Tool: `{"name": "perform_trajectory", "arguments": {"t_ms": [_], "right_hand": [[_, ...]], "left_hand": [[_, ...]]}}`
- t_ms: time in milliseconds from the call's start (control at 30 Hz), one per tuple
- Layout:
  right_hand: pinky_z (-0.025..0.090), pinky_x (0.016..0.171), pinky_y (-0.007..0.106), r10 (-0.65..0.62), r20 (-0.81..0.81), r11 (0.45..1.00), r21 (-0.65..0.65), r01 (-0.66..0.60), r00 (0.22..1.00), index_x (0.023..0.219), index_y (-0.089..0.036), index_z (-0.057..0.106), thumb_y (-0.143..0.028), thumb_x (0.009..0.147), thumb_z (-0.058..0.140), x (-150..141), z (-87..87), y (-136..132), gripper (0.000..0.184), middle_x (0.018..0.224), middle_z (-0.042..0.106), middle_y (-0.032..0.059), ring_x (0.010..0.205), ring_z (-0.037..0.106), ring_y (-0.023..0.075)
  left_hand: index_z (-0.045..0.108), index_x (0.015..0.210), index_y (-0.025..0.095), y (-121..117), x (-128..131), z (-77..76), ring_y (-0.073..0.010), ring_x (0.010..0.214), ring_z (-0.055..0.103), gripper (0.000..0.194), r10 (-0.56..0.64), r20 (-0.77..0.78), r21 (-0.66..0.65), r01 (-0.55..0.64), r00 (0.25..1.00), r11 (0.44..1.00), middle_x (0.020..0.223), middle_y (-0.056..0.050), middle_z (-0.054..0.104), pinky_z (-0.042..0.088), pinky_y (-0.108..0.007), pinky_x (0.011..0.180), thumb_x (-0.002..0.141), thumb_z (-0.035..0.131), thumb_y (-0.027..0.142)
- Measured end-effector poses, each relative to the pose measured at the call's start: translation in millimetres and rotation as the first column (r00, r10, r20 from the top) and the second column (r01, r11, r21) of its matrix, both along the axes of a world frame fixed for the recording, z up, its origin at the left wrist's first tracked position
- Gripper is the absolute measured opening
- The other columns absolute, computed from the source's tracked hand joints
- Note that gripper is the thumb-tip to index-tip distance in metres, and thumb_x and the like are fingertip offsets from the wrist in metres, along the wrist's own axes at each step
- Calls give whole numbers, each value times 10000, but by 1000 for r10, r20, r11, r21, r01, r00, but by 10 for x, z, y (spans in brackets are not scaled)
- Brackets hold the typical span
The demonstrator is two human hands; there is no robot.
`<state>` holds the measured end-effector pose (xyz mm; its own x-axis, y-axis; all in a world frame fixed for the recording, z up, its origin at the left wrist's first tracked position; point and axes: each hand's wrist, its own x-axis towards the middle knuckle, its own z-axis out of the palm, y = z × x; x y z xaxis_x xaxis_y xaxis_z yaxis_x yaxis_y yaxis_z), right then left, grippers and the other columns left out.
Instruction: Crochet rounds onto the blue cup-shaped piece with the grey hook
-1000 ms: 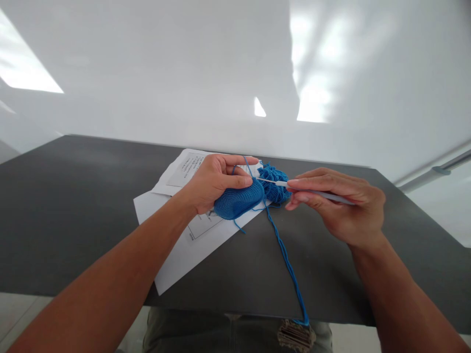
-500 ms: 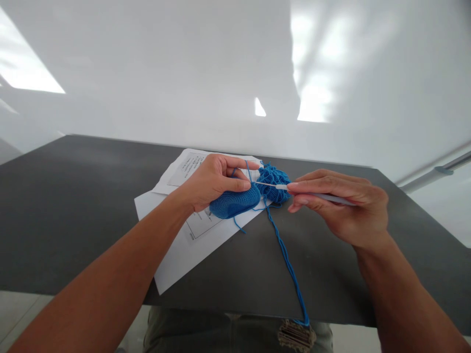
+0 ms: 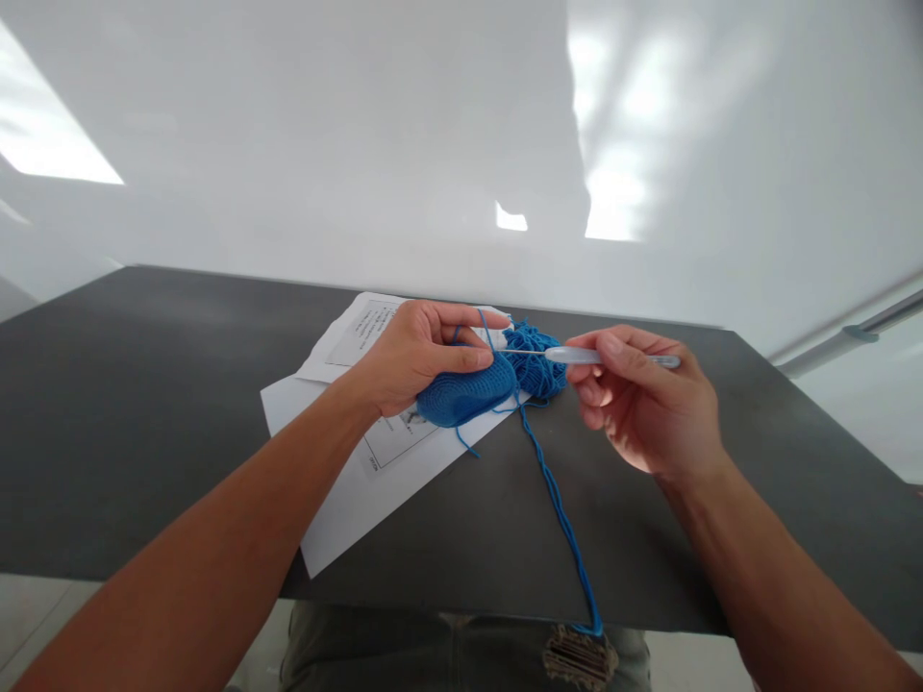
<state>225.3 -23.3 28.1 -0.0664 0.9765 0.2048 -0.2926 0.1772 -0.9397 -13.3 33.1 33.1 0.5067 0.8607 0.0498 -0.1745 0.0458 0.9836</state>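
Observation:
Between thumb and fingers my left hand (image 3: 422,351) pinches the edge of a blue crochet piece (image 3: 465,391), rounded and closely stitched. A strand of blue yarn (image 3: 486,329) loops over its raised index finger. My right hand (image 3: 649,399) is closed on a crochet hook (image 3: 577,356) with a pale handle, its thumb on top and the fingers curled below. The thin metal shaft reaches left to the top edge of the crochet piece by my left thumb; the hook's tip is too small to make out. A short yarn tail hangs under the piece.
Just behind the hook lies a tangled heap of blue yarn (image 3: 537,360). From it, strands (image 3: 559,500) run over the dark table (image 3: 180,413) and past its front edge to my lap. Printed paper sheets (image 3: 338,500) lie beneath my left hand. A white wall (image 3: 324,144) stands behind.
My right hand has rolled over, so its thumb now lies on top of the hook and more handle shows. The crochet piece has shifted slightly right; my left hand keeps its grip.

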Motion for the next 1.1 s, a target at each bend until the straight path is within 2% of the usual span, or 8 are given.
{"name": "perform_trajectory", "arguments": {"t_ms": [100,200,333,500,667,767,933,1100], "right_hand": [[567,421,147,21,-148,994,-102,-36,989,870,-157,828,-370,756,949,-131,-82,50,270,679,732,17,496,617,74],[619,507,158,47,-200,995,-82,-64,979,898,-181,821,-365,771,941,-264,-171,58,254,730,747,5,557,655,75],[650,545,203,15,-160,1000,8,-14,987,938,-205,816,-374,826,899,-361,-228,33,219,768,761,10,602,686,101],[659,568,215,-78,-171,992,83,93,982,942,-211,819,-362,827,897,-331,-245,47,206,788,762,10,622,692,103],[666,594,222,-76,-124,984,148,94,989,986,-221,810,-358,893,847,-300,-289,64,170,823,762,6,652,707,102],[666,580,236,-88,-97,981,163,103,991,990,-229,813,-371,882,857,-285,-292,62,184,816,768,8,632,704,111],[643,509,246,-69,-62,984,159,78,996,949,-223,829,-368,821,908,-211,-235,53,208,794,779,23,595,699,125],[631,477,268,-80,49,980,185,70,996,924,-219,833,-374,833,898,-105,-158,48,190,761,780,33,564,699,145]], "left_hand": [[829,1118,128,-13,36,-37,-115,645,672,452,77,38,26,-78,996,997,768,-23,761,535,-216,606,677,923,165],[813,1152,124,-51,102,-82,-129,679,687,489,136,57,49,-139,989,989,792,-29,771,552,-234,646,680,921,188],[800,1139,99,-129,201,-104,-133,666,676,479,161,83,58,-166,983,984,756,-27,761,537,-242,642,672,885,156],[792,1110,97,-171,260,-104,-137,643,651,477,156,148,12,-159,977,987,753,-32,749,525,-259,624,645,873,161],[755,1222,87,-162,243,-110,-124,604,633,588,170,138,12,-173,976,985,725,-18,740,506,-243,581,654,890,158],[737,1275,80,-163,231,-103,-131,615,649,650,169,129,15,-172,977,985,732,-17,746,519,-252,591,650,895,162],[674,1388,69,-168,224,-83,-148,635,675,765,143,100,2,-143,985,990,759,-28,752,527,-266,600,656,877,159],[657,1417,77,-172,221,-61,-153,631,680,800,162,72,4,-163,984,987,761,-22,746,529,-267,591,649,867,159]]}}
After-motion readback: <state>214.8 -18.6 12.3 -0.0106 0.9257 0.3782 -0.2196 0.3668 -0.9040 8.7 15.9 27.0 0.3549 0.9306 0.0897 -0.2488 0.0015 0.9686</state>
